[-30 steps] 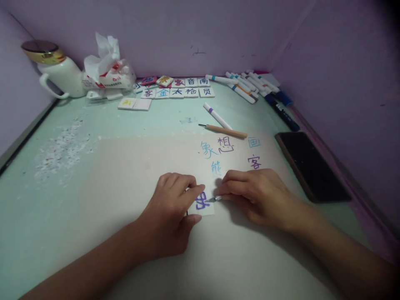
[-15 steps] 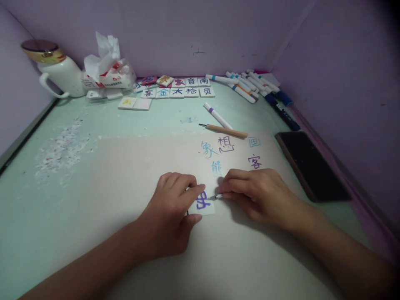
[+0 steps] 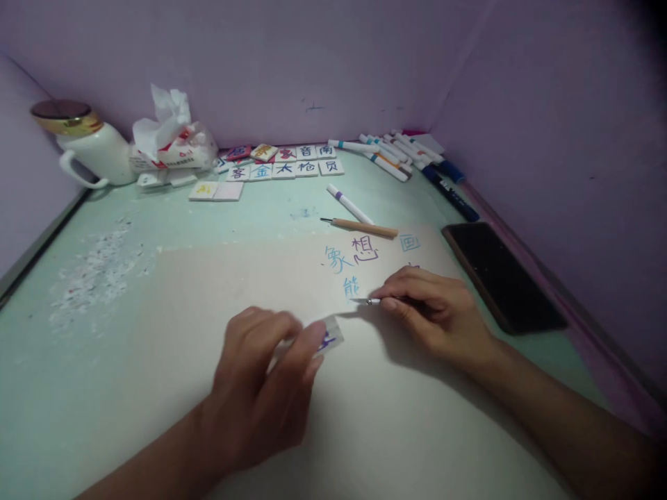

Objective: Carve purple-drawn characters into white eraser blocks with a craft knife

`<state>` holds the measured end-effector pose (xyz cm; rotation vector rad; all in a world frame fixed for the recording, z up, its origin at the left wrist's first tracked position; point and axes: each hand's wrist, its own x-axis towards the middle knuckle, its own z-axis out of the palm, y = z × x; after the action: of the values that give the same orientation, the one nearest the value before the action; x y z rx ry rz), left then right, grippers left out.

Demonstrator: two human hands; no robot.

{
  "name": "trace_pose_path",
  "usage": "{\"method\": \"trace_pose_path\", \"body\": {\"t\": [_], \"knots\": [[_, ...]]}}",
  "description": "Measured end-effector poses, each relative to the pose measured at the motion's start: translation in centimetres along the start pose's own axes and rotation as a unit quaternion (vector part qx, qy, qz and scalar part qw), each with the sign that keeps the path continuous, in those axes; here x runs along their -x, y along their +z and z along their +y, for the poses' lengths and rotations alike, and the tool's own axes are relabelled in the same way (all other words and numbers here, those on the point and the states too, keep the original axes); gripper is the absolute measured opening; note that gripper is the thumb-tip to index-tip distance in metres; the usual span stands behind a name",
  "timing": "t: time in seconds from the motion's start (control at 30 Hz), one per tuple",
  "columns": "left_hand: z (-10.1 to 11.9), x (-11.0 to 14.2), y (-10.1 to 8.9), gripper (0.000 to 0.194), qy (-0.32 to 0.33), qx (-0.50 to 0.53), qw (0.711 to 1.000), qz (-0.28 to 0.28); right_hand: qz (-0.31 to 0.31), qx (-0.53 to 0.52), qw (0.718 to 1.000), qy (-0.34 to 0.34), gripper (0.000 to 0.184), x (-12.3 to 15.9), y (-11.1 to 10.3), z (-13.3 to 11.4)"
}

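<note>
My left hand is closed on a small white square tile with purple character strokes. Its fingers cover most of the tile, which is tilted. To the right, my right hand grips a craft knife with a thin pointed metal blade. The blade points left, a little above and apart from the tile. Beneath both hands lies a large pale board, with blue and purple characters written near its far edge.
A wooden-handled carving tool and a purple-banded marker lie beyond the board. Lettered tiles, a tissue pack and a white mug stand at the back. Several markers, a phone and white shavings are at the sides.
My left hand has lifted and tilted the tile, moving left and toward me. The knife has come off the tile's surface, up and slightly right. The camera view has shifted a little.
</note>
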<state>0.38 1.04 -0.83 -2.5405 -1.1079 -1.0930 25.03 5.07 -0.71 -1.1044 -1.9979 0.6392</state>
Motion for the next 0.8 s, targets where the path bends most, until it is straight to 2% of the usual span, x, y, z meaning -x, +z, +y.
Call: {"method": "trace_pose_path", "body": {"t": [0.03,0.07,0.17,0.2,0.3,0.33,0.37,0.47,0.53,0.6,0.7,0.77,0.8], "knots": [[-0.1,0.2,0.0,0.043,0.033,-0.029,0.997,0.066,0.019,0.001,1.0,-0.004,0.012,0.0,0.1,0.0],[-0.3,0.2,0.0,0.043,0.05,-0.054,0.992,0.099,0.03,0.004,0.999,-0.009,0.013,0.1,0.2,0.1],[-0.4,0.1,-0.1,0.038,0.076,-0.101,0.992,-0.025,0.035,0.021,0.999,-0.03,0.014,0.2,0.4,0.2],[-0.3,-0.1,-0.3,0.037,0.082,-0.107,0.99,-0.045,0.033,0.028,0.998,-0.035,0.014,0.3,0.5,0.3],[-0.1,-0.4,-0.8,0.044,0.101,-0.106,0.988,0.04,0.033,0.046,0.998,-0.04,0.015,0.4,0.6,0.4],[-0.1,-0.5,-0.9,0.045,0.098,-0.097,0.989,0.048,0.034,0.05,0.997,-0.04,0.015,0.5,0.6,0.4],[-0.1,-0.4,-0.9,0.046,0.081,-0.081,0.993,0.035,0.036,0.054,0.997,-0.039,0.015,0.5,0.6,0.5],[-0.5,-0.2,-0.5,0.042,-0.032,0.024,0.994,-0.103,0.039,0.065,0.997,-0.026,0.015,0.4,0.6,0.4],[-0.7,-0.1,-0.3,0.045,-0.117,0.069,0.982,-0.129,0.04,0.076,0.996,-0.014,0.016,0.4,0.5,0.5],[-1.0,0.0,-0.5,0.048,-0.178,0.091,0.973,-0.114,0.04,0.086,0.995,-0.004,0.016,0.3,0.5,0.5],[-1.3,0.0,-1.4,0.039,-0.239,0.131,0.961,-0.037,0.042,0.094,0.995,-0.001,0.016,0.3,0.5,0.5],[-1.5,-0.2,-2.0,0.032,-0.229,0.14,0.963,-0.003,0.041,0.097,0.994,-0.002,0.017,0.3,0.5,0.5],[-1.6,-0.3,-2.1,0.031,-0.206,0.134,0.969,-0.012,0.041,0.1,0.994,-0.002,0.017,0.3,0.5,0.5]]}}
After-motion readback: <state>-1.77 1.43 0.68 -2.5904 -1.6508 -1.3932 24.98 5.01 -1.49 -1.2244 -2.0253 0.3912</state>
